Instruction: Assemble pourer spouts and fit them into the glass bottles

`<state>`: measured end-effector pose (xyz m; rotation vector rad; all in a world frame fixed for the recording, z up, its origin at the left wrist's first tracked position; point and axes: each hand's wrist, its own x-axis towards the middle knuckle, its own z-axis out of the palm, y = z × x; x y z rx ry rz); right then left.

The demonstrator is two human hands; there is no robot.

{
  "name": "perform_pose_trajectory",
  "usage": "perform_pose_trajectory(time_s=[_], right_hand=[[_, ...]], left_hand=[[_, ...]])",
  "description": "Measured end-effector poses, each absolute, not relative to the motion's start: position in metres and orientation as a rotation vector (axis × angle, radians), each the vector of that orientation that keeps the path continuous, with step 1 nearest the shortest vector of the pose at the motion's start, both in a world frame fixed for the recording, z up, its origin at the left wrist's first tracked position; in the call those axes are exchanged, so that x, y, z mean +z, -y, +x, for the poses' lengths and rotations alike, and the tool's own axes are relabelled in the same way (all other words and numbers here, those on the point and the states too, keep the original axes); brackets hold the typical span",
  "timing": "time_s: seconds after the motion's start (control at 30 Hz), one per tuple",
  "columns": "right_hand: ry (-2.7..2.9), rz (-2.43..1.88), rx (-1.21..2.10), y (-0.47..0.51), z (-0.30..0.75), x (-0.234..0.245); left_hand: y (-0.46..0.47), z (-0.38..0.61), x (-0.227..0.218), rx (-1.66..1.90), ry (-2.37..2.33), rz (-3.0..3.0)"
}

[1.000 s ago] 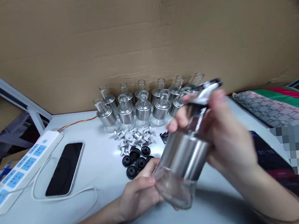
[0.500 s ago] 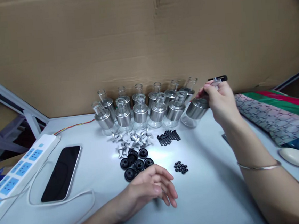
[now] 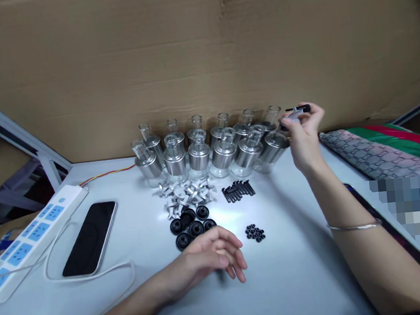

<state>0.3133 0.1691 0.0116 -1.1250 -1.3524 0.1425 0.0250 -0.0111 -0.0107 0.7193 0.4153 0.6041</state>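
Note:
Two rows of glass bottles with silver bands (image 3: 199,153) stand against the cardboard wall. My right hand (image 3: 304,137) pinches the capped top (image 3: 294,114) of the rightmost bottle (image 3: 272,148), which leans at the end of the front row. My left hand (image 3: 214,256) rests on the white table with fingers loosely spread, holding nothing, just below a cluster of black round caps (image 3: 192,225). Silver fittings (image 3: 186,195), black screws (image 3: 238,191) and small black rings (image 3: 255,233) lie between the bottles and my left hand.
A black phone (image 3: 91,237) with a white cable lies at left beside a white power strip with blue sockets (image 3: 29,237). A patterned cloth (image 3: 371,155) sits at right. A second dark phone (image 3: 385,233) lies under my right forearm. Brown cardboard (image 3: 201,55) backs the table.
My right hand carried the bottle from in front of me to the right end of the front row. My left hand let go and settled on the table.

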Motion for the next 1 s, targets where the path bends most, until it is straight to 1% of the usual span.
perform_pose_trajectory(time_s=[0.1,0.17,0.23,0.3,0.37,0.43,0.47,0.53,0.67,0.87,1.0], right_hand=[[1.167,-1.107,-0.064,-0.148,0.3,0.036],[1.118,-0.968,-0.259,-0.127,0.284,0.057],[1.212,-0.789,-0.237,-0.104,0.264,0.075],[1.314,-0.767,-0.072,-0.082,0.244,0.082],[1.61,-0.84,0.041,-0.065,0.228,0.075],[2.029,-0.911,0.111,-0.054,0.219,0.055],[2.197,-0.92,0.119,-0.05,0.216,0.043],[2.362,-1.016,0.186,-0.045,0.215,0.019],[2.479,-1.167,0.269,-0.04,0.219,-0.009],[2.494,-1.195,0.26,-0.036,0.216,-0.013],[2.495,-1.19,0.225,-0.036,0.215,-0.018]], left_hand=[[0.011,0.025,-0.01,0.578,-0.43,0.731],[0.011,0.024,-0.008,0.544,-0.414,0.712],[0.011,0.023,-0.005,0.584,-0.446,0.744],[0.011,0.02,-0.001,0.745,-0.614,0.904],[0.01,0.016,0.002,0.948,-0.882,1.191],[0.007,0.013,0.004,1.088,-1.08,1.562],[0.004,0.011,0.004,1.13,-1.13,1.755],[0.0,0.01,0.003,1.158,-1.165,2.086],[-0.004,0.011,-0.002,1.05,-1.18,2.33],[0.002,0.017,-0.005,0.925,-1.093,2.471],[0.005,0.02,-0.007,0.962,-1.03,2.531]])
